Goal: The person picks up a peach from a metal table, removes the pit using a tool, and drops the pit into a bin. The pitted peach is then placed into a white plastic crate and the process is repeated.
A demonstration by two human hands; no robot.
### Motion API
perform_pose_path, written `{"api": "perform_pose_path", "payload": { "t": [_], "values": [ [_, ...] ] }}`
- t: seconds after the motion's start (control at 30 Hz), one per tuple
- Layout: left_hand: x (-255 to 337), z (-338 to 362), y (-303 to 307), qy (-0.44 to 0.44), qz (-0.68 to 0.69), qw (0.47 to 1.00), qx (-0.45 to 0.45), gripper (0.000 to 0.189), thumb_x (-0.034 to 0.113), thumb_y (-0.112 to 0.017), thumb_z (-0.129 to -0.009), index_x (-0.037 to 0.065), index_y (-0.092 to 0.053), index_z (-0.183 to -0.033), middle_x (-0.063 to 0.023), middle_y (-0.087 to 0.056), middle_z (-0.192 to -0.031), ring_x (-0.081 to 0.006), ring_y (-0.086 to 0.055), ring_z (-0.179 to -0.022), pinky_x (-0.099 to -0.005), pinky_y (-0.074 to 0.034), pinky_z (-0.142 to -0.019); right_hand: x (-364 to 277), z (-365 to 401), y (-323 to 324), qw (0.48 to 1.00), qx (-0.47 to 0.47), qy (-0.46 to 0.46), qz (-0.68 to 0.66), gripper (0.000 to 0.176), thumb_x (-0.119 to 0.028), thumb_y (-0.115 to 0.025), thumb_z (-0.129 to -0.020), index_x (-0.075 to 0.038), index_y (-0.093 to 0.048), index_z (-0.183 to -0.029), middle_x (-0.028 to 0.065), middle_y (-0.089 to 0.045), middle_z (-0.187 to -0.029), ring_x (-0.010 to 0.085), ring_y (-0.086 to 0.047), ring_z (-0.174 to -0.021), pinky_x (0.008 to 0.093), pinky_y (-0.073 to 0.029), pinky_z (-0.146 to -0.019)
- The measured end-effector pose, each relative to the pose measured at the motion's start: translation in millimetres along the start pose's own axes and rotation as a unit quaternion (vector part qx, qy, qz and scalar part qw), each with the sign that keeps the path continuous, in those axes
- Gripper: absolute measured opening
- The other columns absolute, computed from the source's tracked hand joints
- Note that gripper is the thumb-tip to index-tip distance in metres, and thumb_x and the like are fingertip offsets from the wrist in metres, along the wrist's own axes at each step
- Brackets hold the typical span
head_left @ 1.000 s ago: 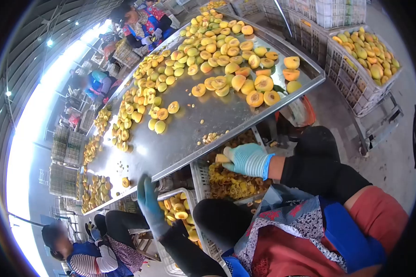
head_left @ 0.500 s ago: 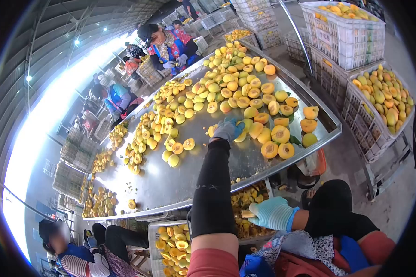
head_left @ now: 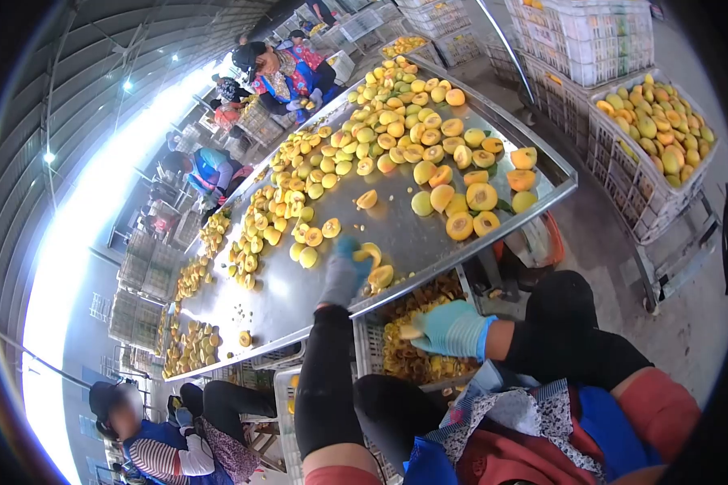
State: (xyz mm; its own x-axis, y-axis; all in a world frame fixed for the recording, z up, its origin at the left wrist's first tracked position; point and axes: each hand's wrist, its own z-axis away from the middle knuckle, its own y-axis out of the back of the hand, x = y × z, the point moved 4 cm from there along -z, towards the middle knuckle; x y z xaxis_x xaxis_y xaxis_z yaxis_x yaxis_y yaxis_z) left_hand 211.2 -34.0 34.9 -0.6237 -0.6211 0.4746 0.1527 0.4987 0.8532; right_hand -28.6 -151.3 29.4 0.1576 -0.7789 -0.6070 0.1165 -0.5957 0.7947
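My left hand [head_left: 346, 267], in a grey-blue glove, is over the near edge of the metal table [head_left: 340, 218]. Its fingers are blurred and lie against yellow peach halves [head_left: 379, 277], so their grip does not show clearly. My right hand [head_left: 451, 330], in a teal striped glove, is closed low in front of my lap. A short pale end [head_left: 412, 327] sticks out of it, of a thing I cannot make out. Below that hand stands a crate of peach scraps [head_left: 404, 356]. Many halved peaches [head_left: 396, 133] are heaped along the table's far side.
At the right stands a crate of whole peaches [head_left: 663, 133] beside stacked white crates [head_left: 582, 40]. A co-worker [head_left: 154, 436] sits at the lower left, and another [head_left: 279, 77] works at the table's far end. A raised rim [head_left: 534, 206] borders the table.
My left hand has drawn back toward the near edge and to the left, with peach halves beside its fingers. A half lies mid-table. My right hand has shifted slightly left and up, still closed.
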Motion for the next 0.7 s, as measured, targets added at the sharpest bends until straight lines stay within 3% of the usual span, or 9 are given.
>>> {"api": "perform_pose_path", "payload": {
  "t": [0.07, 0.13, 0.2, 0.23, 0.3, 0.37, 0.47, 0.57, 0.7],
  "values": [
    [-17, 30, 22, 0.179, 0.356, 0.912, 0.096, 0.034, 0.013, -0.071, -0.083, 0.012, -0.05, -0.109, -0.0107, -0.063, -0.104, -0.0261, -0.065, -0.091, -0.0371, -0.057, -0.065, -3, -7, 4, 0.999, 0.034, -0.013, -0.035, 0.037, -0.042, -0.054, -0.091, -0.007, -0.059, -0.104, 0.0199, -0.068, -0.085, 0.0408, -0.065, -0.079, 0.0513, -0.05, -0.071],
    [14, 64, 49, 0.213, 0.501, 0.823, 0.161, 0.039, 0.015, -0.073, -0.083, 0.013, -0.046, -0.11, -0.0105, -0.066, -0.096, -0.0247, -0.068, -0.078, -0.0373, -0.056, -0.06, -8, -13, 5, 0.975, 0.171, 0.041, -0.136, 0.035, -0.039, -0.055, -0.091, -0.009, -0.059, -0.109, 0.0209, -0.067, -0.088, 0.0418, -0.064, -0.079, 0.0524, -0.05, -0.071],
    [29, 92, 56, 0.187, 0.573, 0.78, 0.169, 0.036, 0.015, -0.068, -0.087, 0.008, -0.049, -0.117, -0.0126, -0.067, -0.098, -0.0267, -0.069, -0.077, -0.036, -0.057, -0.062, -16, -23, 3, 0.937, 0.257, 0.153, -0.179, 0.034, -0.036, -0.058, -0.091, -0.01, -0.058, -0.113, 0.0213, -0.065, -0.087, 0.0418, -0.063, -0.078, 0.0512, -0.049, -0.069],
    [39, 107, 59, 0.078, 0.454, 0.868, 0.186, 0.036, 0.019, -0.062, -0.091, 0.005, -0.05, -0.122, -0.0148, -0.066, -0.104, -0.0285, -0.068, -0.084, -0.0369, -0.057, -0.07, -22, -25, 3, 0.928, 0.282, 0.164, -0.178, 0.033, -0.036, -0.059, -0.091, -0.008, -0.058, -0.11, 0.0215, -0.065, -0.085, 0.0412, -0.063, -0.077, 0.0503, -0.049, -0.067],
    [54, 128, 49, -0.02, 0.34, 0.921, 0.186, 0.042, 0.028, -0.051, -0.098, 0.0, -0.05, -0.129, -0.0188, -0.061, -0.118, -0.0318, -0.064, -0.1, -0.0392, -0.053, -0.086, -31, -31, -5, 0.926, 0.296, 0.15, -0.18, 0.034, -0.036, -0.06, -0.091, -0.005, -0.057, -0.105, 0.0216, -0.063, -0.08, 0.0405, -0.063, -0.074, 0.0488, -0.049, -0.064],
    [55, 128, 35, 0.066, 0.717, 0.682, 0.127, 0.053, 0.037, -0.04, -0.101, -0.003, -0.047, -0.133, -0.021, -0.051, -0.135, -0.0338, -0.052, -0.123, -0.0443, -0.042, -0.105, -32, -37, -11, 0.936, 0.292, 0.123, -0.153, 0.037, -0.036, -0.059, -0.091, -0.001, -0.055, -0.1, 0.022, -0.062, -0.076, 0.0404, -0.063, -0.071, 0.0489, -0.049, -0.062],
    [67, 130, 27, 0.066, 0.682, 0.706, 0.177, 0.051, 0.036, -0.041, -0.101, -0.002, -0.048, -0.134, -0.0212, -0.053, -0.134, -0.0351, -0.052, -0.123, -0.0481, -0.042, -0.105, -30, -45, -15, 0.954, 0.252, 0.085, -0.136, 0.037, -0.035, -0.058, -0.091, -0.001, -0.054, -0.103, 0.0224, -0.063, -0.076, 0.0408, -0.064, -0.072, 0.0489, -0.05, -0.063],
    [61, 124, 13, -0.007, 0.783, 0.61, 0.121, 0.048, 0.034, -0.043, -0.1, 0.0, -0.051, -0.132, -0.0218, -0.054, -0.132, -0.0353, -0.053, -0.122, -0.0528, -0.043, -0.104, -27, -50, -19, 0.959, 0.236, 0.065, -0.145, 0.038, -0.035, -0.058, -0.091, 0.0, -0.053, -0.104, 0.023, -0.064, -0.079, 0.0419, -0.063, -0.073, 0.0496, -0.05, -0.065],
    [52, 124, -2, 0.015, 0.792, 0.586, 0.169, 0.038, 0.032, -0.048, -0.097, 0.003, -0.057, -0.12, -0.0191, -0.059, -0.121, -0.033, -0.057, -0.113, -0.0521, -0.048, -0.097, -26, -56, -26, 0.966, 0.21, 0.027, -0.15, 0.039, -0.036, -0.059, -0.091, 0.0, -0.053, -0.104, 0.0238, -0.064, -0.079, 0.0425, -0.063, -0.074, 0.0501, -0.05, -0.066]
  ]
}}
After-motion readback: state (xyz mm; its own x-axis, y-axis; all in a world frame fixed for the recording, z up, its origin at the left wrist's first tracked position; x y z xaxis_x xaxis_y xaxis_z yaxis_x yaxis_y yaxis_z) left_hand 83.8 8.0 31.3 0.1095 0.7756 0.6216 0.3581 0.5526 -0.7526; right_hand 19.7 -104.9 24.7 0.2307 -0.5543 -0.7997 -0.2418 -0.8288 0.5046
